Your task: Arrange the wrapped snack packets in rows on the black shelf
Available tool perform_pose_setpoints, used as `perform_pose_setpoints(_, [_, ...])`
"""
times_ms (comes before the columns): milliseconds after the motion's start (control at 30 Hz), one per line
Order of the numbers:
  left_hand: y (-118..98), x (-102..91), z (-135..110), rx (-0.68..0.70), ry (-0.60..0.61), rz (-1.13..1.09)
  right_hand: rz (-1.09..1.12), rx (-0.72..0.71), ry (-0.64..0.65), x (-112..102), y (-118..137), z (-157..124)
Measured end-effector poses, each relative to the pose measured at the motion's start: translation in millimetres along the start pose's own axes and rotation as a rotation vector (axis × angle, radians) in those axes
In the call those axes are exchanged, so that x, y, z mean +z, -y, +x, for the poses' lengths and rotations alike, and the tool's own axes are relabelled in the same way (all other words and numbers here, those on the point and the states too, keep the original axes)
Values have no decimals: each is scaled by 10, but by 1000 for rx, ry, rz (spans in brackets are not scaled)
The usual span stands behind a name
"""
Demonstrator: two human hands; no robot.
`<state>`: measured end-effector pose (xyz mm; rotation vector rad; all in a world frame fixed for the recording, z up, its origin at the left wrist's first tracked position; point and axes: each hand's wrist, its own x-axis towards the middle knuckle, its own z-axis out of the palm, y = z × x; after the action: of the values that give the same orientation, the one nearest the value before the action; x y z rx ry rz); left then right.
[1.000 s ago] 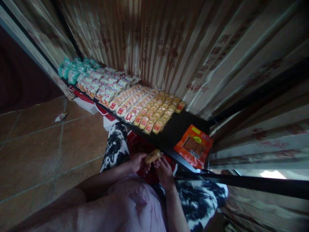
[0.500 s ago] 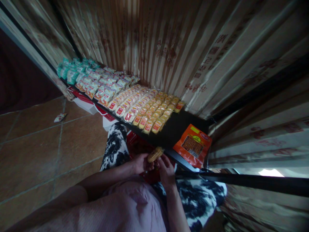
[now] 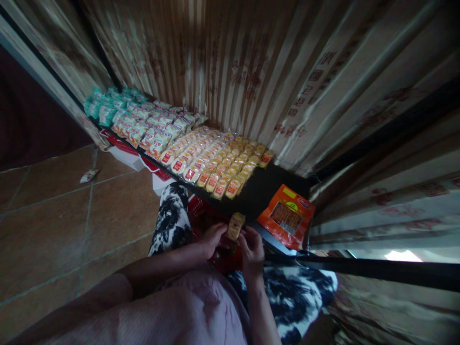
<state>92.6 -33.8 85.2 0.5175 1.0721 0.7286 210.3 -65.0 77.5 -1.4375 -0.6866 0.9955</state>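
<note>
Between my left hand [image 3: 214, 239] and my right hand [image 3: 251, 243], a small yellow wrapped snack packet [image 3: 235, 226] is held upright over my lap. My left thumb and fingers press its lower left side. The right fingertips pinch the lower right edge. Just beyond my hands, matching yellow snack packets [image 3: 233, 186] lie in rows on a black shelf [image 3: 247, 203]. An orange pouch [image 3: 287, 215] with a picture window rests on the shelf to the right of my hands. Below them is a red basket [image 3: 201, 218], partly hidden by my arms.
Along the shelf to the left stand rows of pale round wrapped snacks [image 3: 179, 164], white-and-red bags [image 3: 156, 140] and green bags [image 3: 107, 114]. Patterned curtain [image 3: 244, 72] hangs behind. A black bar [image 3: 359, 269] crosses at right. One small wrapper [image 3: 89, 176] lies on the tiled floor.
The packet has turned from lying slanted to standing more upright, and it sits slightly higher. My right hand has shifted a little right. The goods on the shelf have not moved.
</note>
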Motion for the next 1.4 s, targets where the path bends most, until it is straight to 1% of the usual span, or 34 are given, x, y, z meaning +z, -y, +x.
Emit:
perform_pose_setpoints(167, [28,16,4,110,-49,108,-141,-62,69,-24,25,-13])
perform_pose_setpoints(300, [-2,22,8,196,-76,231,-170,-73,77,-50,3,-20])
perform_pose_setpoints(433, [-34,23,-8,266,-82,327,-125,-19,120,-55,-24,-25])
perform_pose_setpoints(567, [-39,27,-42,367,-97,471,-127,41,109,-28,-4,-20])
perform_pose_setpoints(667, [-38,30,-66,437,-110,582,-100,53,85,-6,11,-14])
perform_pose_setpoints(733, [-40,34,-78,452,-97,609,-96,38,57,1,13,-12])
perform_pose_setpoints(833, [-45,44,-94,465,-101,652,-152,-13,28,-3,7,-11])
perform_pose_setpoints(967, [-50,64,-120,494,-120,724,-240,-74,32,-27,-16,-4])
perform_pose_setpoints(1133, [-41,83,-150,538,-123,791,-302,-59,91,-63,-76,2])
perform_pose_setpoints(1267, [-23,88,-152,566,-114,817,-285,-24,89,-78,-109,-1])
perform_pose_setpoints(1400, [-27,95,-167,624,-121,858,-275,-10,134,-72,-81,-6])
